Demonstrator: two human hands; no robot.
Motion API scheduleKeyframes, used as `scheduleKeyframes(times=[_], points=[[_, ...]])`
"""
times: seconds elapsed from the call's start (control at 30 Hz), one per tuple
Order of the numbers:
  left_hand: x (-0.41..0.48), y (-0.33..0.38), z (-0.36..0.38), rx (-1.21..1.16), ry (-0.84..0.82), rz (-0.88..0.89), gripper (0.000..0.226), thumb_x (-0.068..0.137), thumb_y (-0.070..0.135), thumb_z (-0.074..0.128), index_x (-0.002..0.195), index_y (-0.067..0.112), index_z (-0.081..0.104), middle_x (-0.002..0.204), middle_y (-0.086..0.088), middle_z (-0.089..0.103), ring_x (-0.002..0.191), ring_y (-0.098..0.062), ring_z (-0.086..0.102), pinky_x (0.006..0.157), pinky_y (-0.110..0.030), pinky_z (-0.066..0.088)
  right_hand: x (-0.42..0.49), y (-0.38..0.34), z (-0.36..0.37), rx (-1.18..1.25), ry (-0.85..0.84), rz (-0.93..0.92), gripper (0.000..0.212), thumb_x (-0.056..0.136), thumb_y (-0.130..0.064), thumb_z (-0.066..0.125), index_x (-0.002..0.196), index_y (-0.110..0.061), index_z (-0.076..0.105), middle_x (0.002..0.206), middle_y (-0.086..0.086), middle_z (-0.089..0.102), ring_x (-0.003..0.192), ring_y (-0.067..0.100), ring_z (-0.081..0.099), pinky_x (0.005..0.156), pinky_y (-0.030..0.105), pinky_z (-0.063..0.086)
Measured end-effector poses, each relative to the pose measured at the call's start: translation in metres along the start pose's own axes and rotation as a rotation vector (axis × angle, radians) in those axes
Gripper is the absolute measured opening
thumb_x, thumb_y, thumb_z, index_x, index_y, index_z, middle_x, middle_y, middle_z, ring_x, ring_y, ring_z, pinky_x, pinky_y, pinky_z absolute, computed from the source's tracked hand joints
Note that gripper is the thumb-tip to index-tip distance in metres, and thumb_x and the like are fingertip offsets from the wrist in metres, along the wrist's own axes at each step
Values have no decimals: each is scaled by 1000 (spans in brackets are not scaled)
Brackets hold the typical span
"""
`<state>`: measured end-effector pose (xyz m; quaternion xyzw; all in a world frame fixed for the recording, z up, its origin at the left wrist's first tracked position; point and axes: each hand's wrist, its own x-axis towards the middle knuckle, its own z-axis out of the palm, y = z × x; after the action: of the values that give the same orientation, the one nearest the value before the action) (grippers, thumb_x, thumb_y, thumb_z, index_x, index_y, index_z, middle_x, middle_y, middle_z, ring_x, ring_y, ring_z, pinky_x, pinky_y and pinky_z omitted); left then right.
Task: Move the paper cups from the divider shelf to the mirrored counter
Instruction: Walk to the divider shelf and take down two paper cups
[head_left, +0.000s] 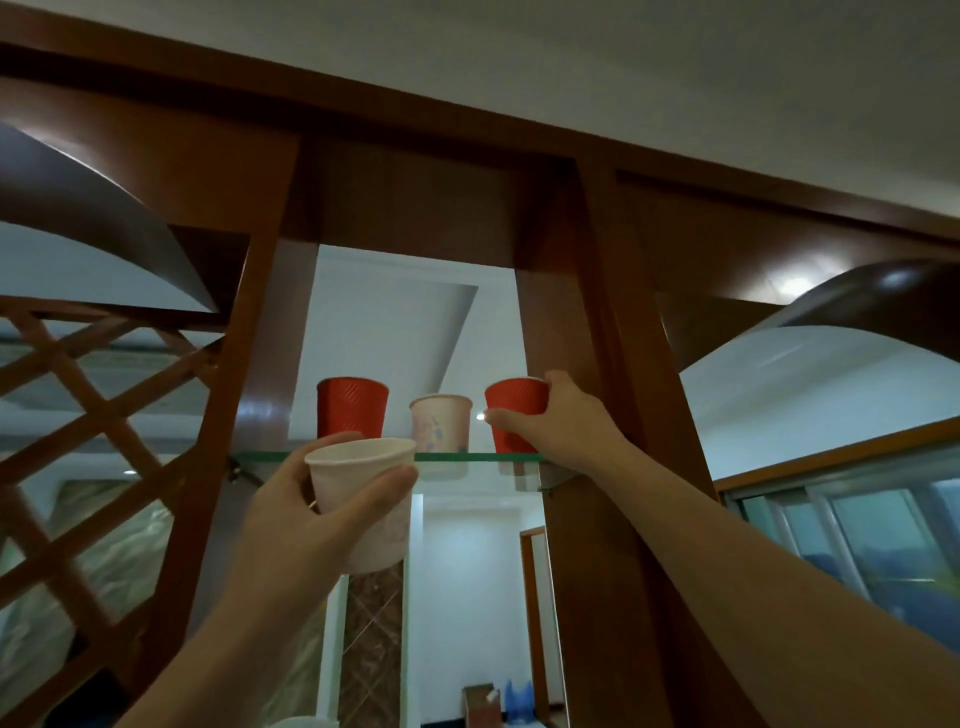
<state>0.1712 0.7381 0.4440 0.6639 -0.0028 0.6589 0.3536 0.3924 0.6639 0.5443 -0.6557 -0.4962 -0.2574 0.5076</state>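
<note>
Reaching up from below, the left hand (311, 499) held a white paper cup (358, 493) in front of and just under the glass shelf (457, 457), thumb across the near side and fingers curled round the far side, closed firmly on its smooth, tapered wall. To its left stood a brown wooden lattice (78, 441) of crossed slats, and a glossy wooden post (244, 364) framed the opening. On the thin, green-edged glass shelf, a red cup (352, 408) with a ribbed, slanted texture stood upright at the left, partly behind the held cup. Next to it, near the middle, stood a pale cup (441, 423) with a faint printed pattern, upright and apart from its neighbours. At the right end of the shelf, the right hand (561, 421) wrapped a second red ribbed cup (514, 413), thumb on the near face and fingers round the rim and far side; whether that cup had left the glass could not be told. A wide polished post (597, 364) rose just behind this hand.
</note>
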Motion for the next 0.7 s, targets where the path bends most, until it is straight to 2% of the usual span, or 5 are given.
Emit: scheduleKeyframes(times=[0.17,0.27,0.4,0.6,0.7], points=[[6,-4,-8,-1,-5,8,84,44,54,70,124,30,55,112,3,62,98,-18,61,64,-29,49,15,-4,10,-49,36,120,98,63,-71,72,138,-22,32,130,7,49,114,32,53,93,50,50],[8,-6,-14,17,-8,8,74,47,53,70,118,35,54,109,7,61,94,-15,61,59,-24,49,20,-5,17,-76,91,149,97,61,-70,73,137,-20,36,125,6,53,107,29,55,89,46,51],[6,-9,-25,17,-5,16,60,50,50,71,107,40,56,103,10,63,87,-12,62,47,-15,49,18,-7,15,78,157,117,91,61,-65,77,132,-21,40,109,0,51,90,19,52,73,35,47],[-8,-17,-34,-14,-31,-8,60,48,49,73,106,38,59,97,8,66,78,6,64,47,-11,48,-21,-16,-15,331,216,-5,89,64,-59,78,136,-26,39,111,-8,50,87,13,55,61,23,44],[-26,-23,-36,-27,-52,-41,64,47,50,75,108,38,60,90,11,69,79,4,66,50,-14,51,-63,-14,-27,373,245,-60,92,56,-67,73,134,-31,40,114,-12,52,94,15,56,65,23,46]])
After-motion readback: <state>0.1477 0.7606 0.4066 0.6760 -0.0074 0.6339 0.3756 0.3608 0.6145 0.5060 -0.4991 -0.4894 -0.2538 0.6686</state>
